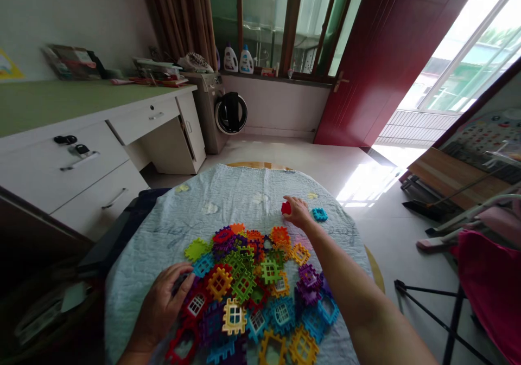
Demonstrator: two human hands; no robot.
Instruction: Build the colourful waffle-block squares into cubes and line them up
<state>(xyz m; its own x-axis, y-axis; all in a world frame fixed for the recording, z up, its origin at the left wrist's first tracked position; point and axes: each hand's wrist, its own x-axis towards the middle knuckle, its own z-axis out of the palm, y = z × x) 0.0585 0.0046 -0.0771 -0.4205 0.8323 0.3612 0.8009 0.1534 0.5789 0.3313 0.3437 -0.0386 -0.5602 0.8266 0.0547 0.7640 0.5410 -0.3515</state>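
A heap of colourful interlocking plastic tiles [252, 289] lies on a round table covered with a light blue cloth [228, 197]. My right hand [297, 211] reaches to the far side of the table and is closed on a small red tile [286, 208]. A lone turquoise tile [319, 213] lies just right of that hand. My left hand [163, 305] rests at the near left edge of the heap, fingers curled on a red window tile [195, 305] and its neighbours.
A white desk with drawers [93, 148] stands at the left, a small washing machine [222, 110] behind it. A dark red door [386, 56] is at the back. A tripod leg [431, 311] and pink cloth [492, 283] are at the right.
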